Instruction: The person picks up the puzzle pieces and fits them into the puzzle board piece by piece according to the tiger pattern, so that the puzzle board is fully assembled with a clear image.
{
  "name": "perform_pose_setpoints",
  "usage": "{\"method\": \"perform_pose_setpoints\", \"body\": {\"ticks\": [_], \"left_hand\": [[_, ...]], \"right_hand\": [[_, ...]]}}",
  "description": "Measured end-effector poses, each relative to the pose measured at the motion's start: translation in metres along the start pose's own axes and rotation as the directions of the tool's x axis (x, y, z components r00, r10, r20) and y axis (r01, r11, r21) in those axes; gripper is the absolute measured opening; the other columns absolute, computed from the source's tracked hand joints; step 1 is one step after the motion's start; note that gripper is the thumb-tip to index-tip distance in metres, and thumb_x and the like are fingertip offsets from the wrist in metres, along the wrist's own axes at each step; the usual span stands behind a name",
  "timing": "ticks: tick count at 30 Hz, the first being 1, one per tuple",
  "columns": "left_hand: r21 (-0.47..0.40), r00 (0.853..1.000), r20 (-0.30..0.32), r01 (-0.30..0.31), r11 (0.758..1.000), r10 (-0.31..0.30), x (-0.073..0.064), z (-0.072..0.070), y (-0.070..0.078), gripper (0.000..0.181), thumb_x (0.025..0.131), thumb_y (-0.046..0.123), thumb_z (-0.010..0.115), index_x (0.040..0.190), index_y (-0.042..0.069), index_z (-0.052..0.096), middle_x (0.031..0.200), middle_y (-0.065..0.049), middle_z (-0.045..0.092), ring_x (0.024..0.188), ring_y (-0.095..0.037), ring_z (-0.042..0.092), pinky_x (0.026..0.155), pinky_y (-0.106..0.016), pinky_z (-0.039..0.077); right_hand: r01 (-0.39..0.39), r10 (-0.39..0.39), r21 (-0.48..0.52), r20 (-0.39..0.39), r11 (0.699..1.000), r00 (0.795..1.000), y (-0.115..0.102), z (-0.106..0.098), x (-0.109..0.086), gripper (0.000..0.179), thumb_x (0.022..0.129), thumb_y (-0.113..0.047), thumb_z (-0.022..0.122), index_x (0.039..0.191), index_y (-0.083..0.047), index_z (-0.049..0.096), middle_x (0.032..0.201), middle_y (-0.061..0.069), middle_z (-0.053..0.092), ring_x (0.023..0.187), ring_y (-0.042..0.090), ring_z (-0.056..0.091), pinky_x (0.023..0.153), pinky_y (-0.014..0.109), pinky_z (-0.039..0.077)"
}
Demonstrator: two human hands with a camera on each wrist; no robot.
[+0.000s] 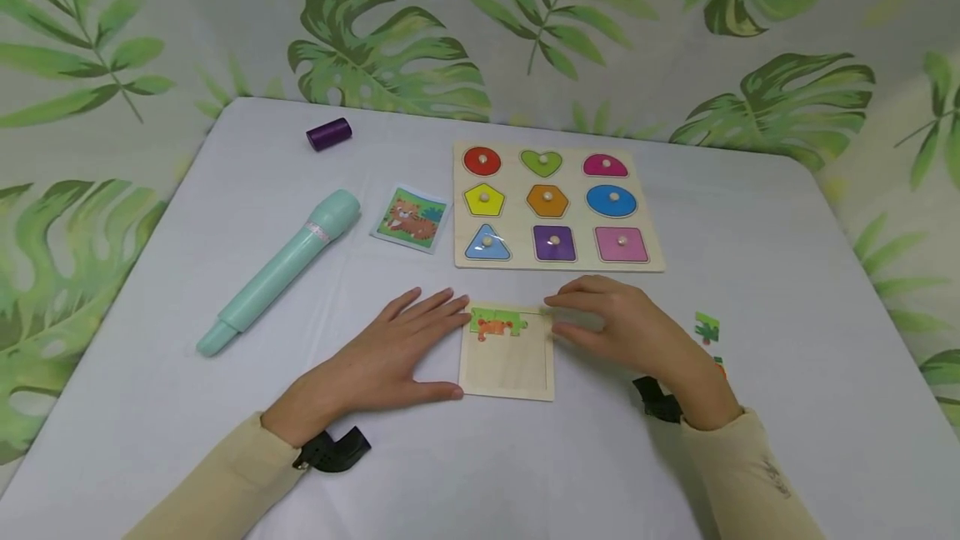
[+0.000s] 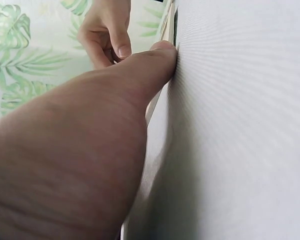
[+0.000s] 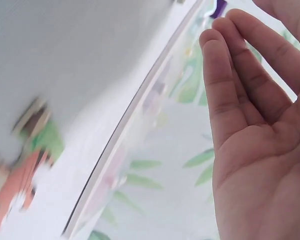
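I find the left hand [image 1: 386,354] spread wide against the pale square wooden tray [image 1: 506,373], the right hand [image 1: 626,323] relaxed, empty. I judge the tray light, stiff; grip opposite edges.

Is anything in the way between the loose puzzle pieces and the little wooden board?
Yes, the right hand and wrist are between the loose pieces and the little wooden board; in the head view, the wrist partly hides one piece. No toy shows between them.
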State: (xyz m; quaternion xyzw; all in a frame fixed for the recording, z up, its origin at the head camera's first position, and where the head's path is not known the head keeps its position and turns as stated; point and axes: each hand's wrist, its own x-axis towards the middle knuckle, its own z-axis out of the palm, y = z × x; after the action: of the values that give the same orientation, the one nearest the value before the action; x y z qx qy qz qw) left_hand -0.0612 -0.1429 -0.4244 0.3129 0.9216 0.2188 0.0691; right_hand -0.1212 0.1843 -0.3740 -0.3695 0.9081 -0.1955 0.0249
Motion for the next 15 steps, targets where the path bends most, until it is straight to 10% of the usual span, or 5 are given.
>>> {"method": "perform_pose_setpoints", "body": {"ticks": [15], "left_hand": [[-0.001,1.000,0.002,-0.004,1.000,0.004,0.000,0.001,-0.002,0.094,0.088,0.064,0.071,0.160,0.016,0.038,0.170,0.003,0.028,0.159,-0.017,0.019,0.131,-0.046,0.009]], "right_hand": [[-0.053,0.051,-0.017,-0.128,0.998,0.991,0.030,-0.018,-0.038,0.040,0.078,-0.010,0.090,0.117,-0.013,0.079,0.113,0.004,0.074,0.099,0.023,0.071,0.071,0.040,0.065]]}}
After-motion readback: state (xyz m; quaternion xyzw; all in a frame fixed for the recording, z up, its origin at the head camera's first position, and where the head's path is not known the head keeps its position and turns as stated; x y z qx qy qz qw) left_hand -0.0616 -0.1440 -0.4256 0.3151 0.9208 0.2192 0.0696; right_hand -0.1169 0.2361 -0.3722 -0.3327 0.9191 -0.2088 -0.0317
